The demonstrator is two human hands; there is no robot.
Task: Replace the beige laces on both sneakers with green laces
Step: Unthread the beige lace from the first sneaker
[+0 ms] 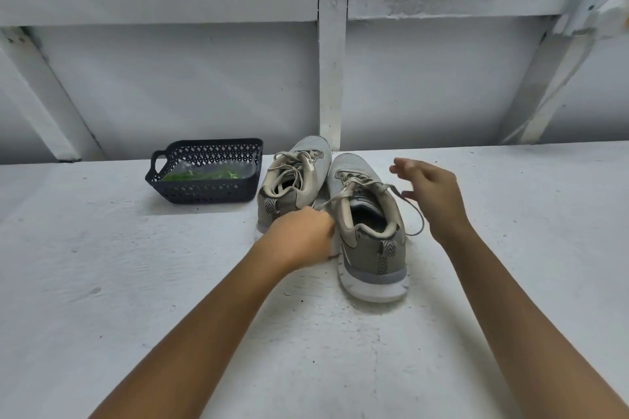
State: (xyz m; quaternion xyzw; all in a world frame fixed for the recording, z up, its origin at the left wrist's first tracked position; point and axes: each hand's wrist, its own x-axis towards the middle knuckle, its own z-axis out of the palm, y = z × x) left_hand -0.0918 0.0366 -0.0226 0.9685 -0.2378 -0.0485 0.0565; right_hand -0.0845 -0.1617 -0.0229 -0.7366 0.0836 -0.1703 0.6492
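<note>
Two grey sneakers with beige laces stand side by side, heels toward me: the left sneaker (296,177) further back, the right sneaker (371,235) nearer. My left hand (303,235) sits between them, fingers curled, pinching one end of the right sneaker's beige lace (335,198), which runs taut up to the eyelets. My right hand (430,196) hovers beside the right sneaker with fingers spread and blurred; the lace's other end loops down under it. Green laces (200,175) lie in a dark basket (204,196).
The dark perforated basket with a handle stands left of the sneakers on the white painted surface (119,282). A white wall with beams (333,44) rises just behind the shoes.
</note>
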